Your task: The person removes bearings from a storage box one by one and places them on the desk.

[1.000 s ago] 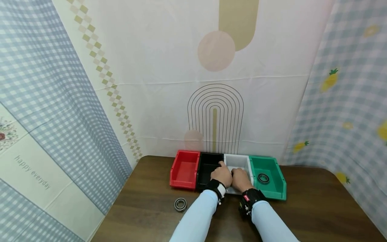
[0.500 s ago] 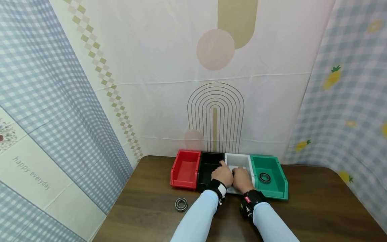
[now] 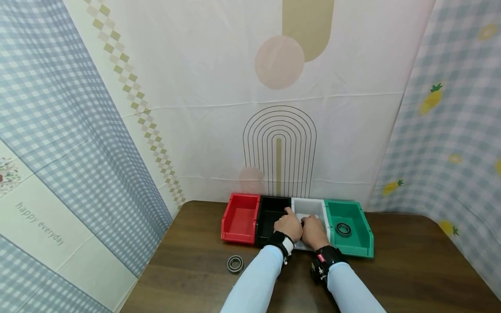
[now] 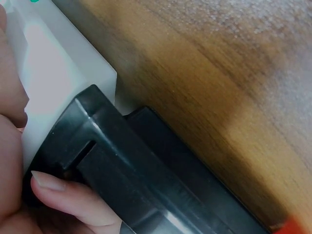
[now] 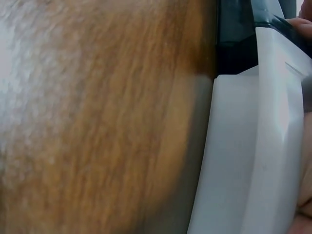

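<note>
My left hand (image 3: 288, 227) is over the wall where the black bin (image 3: 270, 217) meets the white bin (image 3: 309, 204). In the left wrist view a digit with its nail showing lies in the black bin (image 4: 141, 161), while other fingers (image 4: 9, 87) are at the white bin (image 4: 97, 73). Knuckles up, my right hand (image 3: 314, 233) reaches into the white bin beside the left. A small dark spot shows between the hands; I cannot tell what they hold. In the right wrist view the white bin's front lip (image 5: 278, 136) hides most of the right hand.
A ball bearing (image 3: 235, 264) lies on the wooden table (image 3: 184, 269) left of my left forearm. Another bearing (image 3: 343, 229) is in the green bin (image 3: 362, 243) at the right. The red bin (image 3: 239, 217) ends the row at left. A patterned cloth (image 3: 211, 143) hangs behind.
The head view shifts slightly. Both hands keep their place at the black and white bins, and the bearings stay where they were.
</note>
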A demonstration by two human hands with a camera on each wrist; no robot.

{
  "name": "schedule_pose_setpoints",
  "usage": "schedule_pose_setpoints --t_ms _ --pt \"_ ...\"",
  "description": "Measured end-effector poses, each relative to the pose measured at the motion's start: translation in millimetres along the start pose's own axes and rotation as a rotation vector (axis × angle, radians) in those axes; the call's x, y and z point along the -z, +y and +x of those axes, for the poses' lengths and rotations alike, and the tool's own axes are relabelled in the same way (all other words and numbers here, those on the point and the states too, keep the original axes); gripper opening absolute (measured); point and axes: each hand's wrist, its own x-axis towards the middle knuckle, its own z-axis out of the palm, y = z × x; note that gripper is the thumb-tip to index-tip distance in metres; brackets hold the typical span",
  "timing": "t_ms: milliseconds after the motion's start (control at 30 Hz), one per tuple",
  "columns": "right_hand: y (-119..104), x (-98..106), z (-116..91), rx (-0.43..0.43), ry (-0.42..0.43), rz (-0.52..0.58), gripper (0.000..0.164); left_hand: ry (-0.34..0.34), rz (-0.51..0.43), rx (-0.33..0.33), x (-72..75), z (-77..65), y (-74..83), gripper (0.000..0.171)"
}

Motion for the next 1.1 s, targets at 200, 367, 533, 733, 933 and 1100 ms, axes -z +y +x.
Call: schedule_pose_setpoints --t_ms 200,367,533,733,933,1100 --pt "2 -2 1 -0.014 0.008 0.015 0.023 -0.019 -0.011 0.001 30.2 -13.9 5.0 0.060" --pt "2 -4 2 -0.033 0.008 0.040 0.025 -0.002 -0.017 -0.022 26.7 -14.2 2.0 0.060" --pt "1 -6 3 -0.033 0.014 0.036 0.025 -0.030 -0.027 -0.009 30.6 -14.7 0.5 0.060" --pt "0 -5 2 -0.040 0.019 0.047 0.024 -0.016 -0.016 -0.006 29.0 -15.6 1.3 0.060" --pt "0 -4 0 -0.055 -0.001 0.043 0.026 -0.028 -0.004 -0.006 24.9 -14.7 1.2 0.060" --pt "1 -4 1 -0.056 0.002 0.047 0.026 -0.038 -0.014 -0.014 26.6 -14.7 1.8 0.061"
